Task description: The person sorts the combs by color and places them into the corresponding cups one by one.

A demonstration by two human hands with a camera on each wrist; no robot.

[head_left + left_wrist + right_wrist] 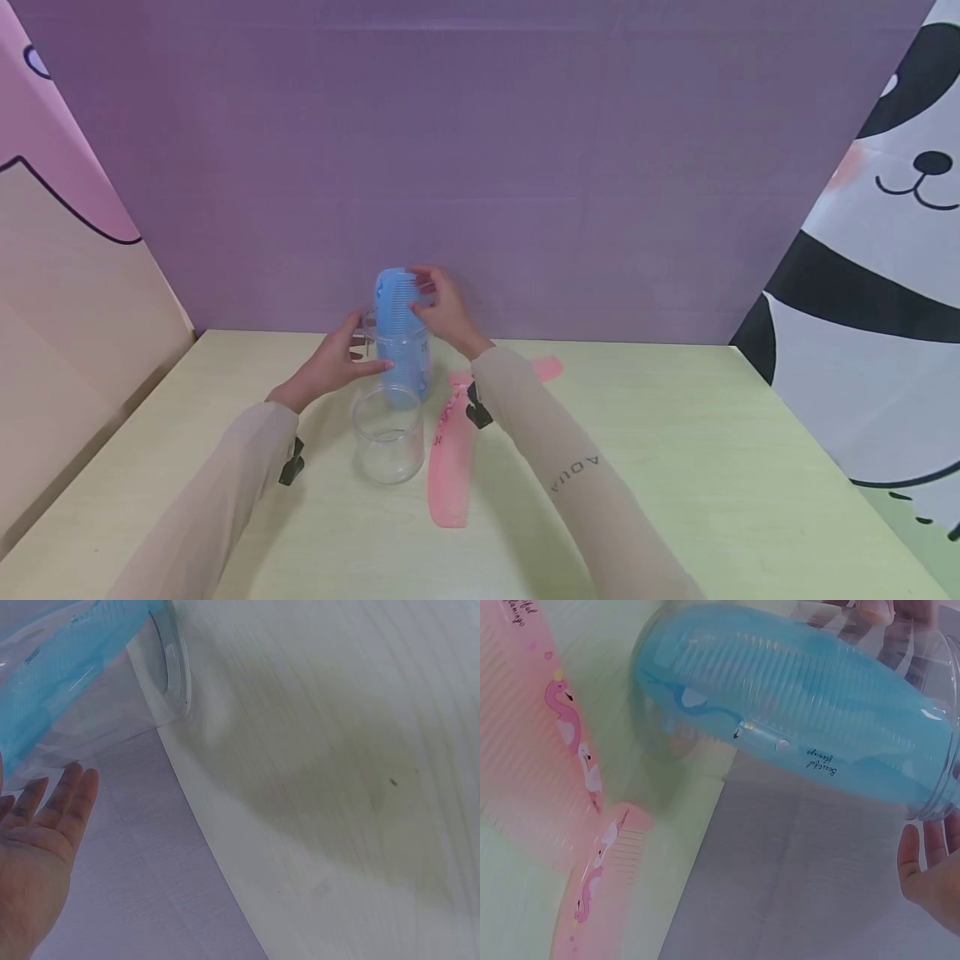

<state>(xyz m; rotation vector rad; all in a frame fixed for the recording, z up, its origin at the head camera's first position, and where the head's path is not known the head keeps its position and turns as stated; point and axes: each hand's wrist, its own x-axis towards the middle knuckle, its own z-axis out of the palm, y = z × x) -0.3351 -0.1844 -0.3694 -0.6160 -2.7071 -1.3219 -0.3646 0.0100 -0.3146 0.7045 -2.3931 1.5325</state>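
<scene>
Blue combs (396, 312) stand in a clear cup (780, 769), the tallest rising above its rim. My left hand (335, 364) holds this cup from the left, thumb across the front; in the left wrist view the fingers of that hand (45, 832) lie along the clear wall. At the tall comb's upper right edge, my right hand (448, 315) pinches it between thumb and fingers. The right wrist view has the right hand (937, 870) beside the cup's rim, its grip partly out of frame.
A second clear cup (388, 454) stands nearer on the table (660, 467), in front of the first. Pink combs (450, 483) lie to its right, partly under the right forearm. A purple backdrop (480, 167) rises behind the table's far edge.
</scene>
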